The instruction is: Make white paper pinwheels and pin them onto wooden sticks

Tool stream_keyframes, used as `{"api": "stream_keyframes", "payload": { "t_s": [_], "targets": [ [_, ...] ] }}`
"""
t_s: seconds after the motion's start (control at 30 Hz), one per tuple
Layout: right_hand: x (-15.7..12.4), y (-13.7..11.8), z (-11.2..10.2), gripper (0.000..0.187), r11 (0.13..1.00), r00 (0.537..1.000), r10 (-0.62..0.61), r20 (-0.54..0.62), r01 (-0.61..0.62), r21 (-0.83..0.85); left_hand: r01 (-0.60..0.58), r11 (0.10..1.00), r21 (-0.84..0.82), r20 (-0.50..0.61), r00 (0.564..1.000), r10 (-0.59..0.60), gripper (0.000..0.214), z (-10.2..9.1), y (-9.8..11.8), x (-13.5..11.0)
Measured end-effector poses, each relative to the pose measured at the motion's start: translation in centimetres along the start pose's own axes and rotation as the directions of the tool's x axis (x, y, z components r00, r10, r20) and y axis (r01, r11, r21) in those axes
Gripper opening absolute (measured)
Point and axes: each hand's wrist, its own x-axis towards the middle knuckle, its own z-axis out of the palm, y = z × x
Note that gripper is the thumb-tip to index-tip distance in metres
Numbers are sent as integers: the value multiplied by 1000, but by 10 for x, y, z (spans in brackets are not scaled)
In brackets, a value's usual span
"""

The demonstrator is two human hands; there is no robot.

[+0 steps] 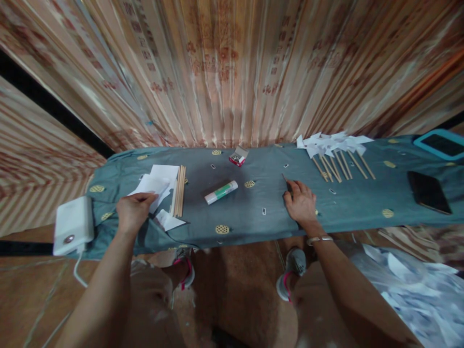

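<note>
At the left of the bench, my left hand [134, 210] pinches a sheet of white paper [154, 185] over a small stack of cut paper. Beside that stack lie several thin wooden sticks [180, 191], and a folded white paper piece [168, 221] is just below. My right hand [301, 202] rests on the cloth right of the middle, its fingers closed over a thin pointed tool [284, 177]; only the tip shows clearly. Between the hands are a glue stick [221, 192] with a green label and a small open red box [238, 157] of metal pins.
Several paper pinwheels on sticks [335, 147] lie at the back right. Farther right are a black phone [429, 192] and a blue-framed device [444, 144]. A white box with a cable [73, 225] sits at the left end. A plastic bag of paper pieces [416, 285] stands below right.
</note>
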Motion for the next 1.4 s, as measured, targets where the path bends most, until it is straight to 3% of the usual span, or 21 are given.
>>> {"api": "stream_keyframes", "payload": {
  "t_s": [0.4,0.53,0.63,0.73,0.77,0.83,0.9,0.97,1.0,1.1,1.2,1.27,1.4],
  "targets": [
    [0,-1,-1,46,1000,1000,-2,0,2,1,-17,1000,16,-13,1000,17,21,0,-5,-2],
    [1,0,0,46,1000,1000,-15,-12,15,5,-168,984,-51,-157,975,158,23,5,6,-10],
    [1,0,0,47,1000,1000,-10,-17,10,3,-434,899,-60,-257,877,407,22,12,28,-27],
    [0,0,2,51,1000,999,-4,-51,4,2,-652,756,-68,-188,752,632,20,27,58,-54],
    [0,0,2,52,1000,998,-4,-66,4,3,-721,688,-85,-146,692,707,20,36,68,-65],
    [0,1,1,54,1000,996,-9,-87,10,6,-847,518,-118,-97,529,843,19,57,84,-86],
    [1,1,-2,54,1000,996,-13,-90,14,9,-915,376,-143,-50,386,921,21,81,95,-105],
    [1,-1,-9,53,999,996,-30,-86,34,39,-944,295,-149,-14,300,954,21,103,102,-118],
    [0,-4,-14,52,996,995,-45,-89,52,75,-950,273,-149,-6,277,961,22,112,105,-123],
    [-8,-20,-33,38,941,988,-118,-98,143,306,-948,266,-174,60,259,964,22,134,111,-132],
    [-22,-39,-47,21,828,988,-150,42,102,551,-948,260,-185,110,243,964,20,146,119,-136],
    [-32,-48,-49,15,798,967,-198,161,63,600,-951,249,-183,129,228,965,20,151,124,-138],
    [-40,-49,-43,15,827,925,-247,288,46,561,-959,231,-167,126,211,969,19,154,125,-139]
  ]
}}
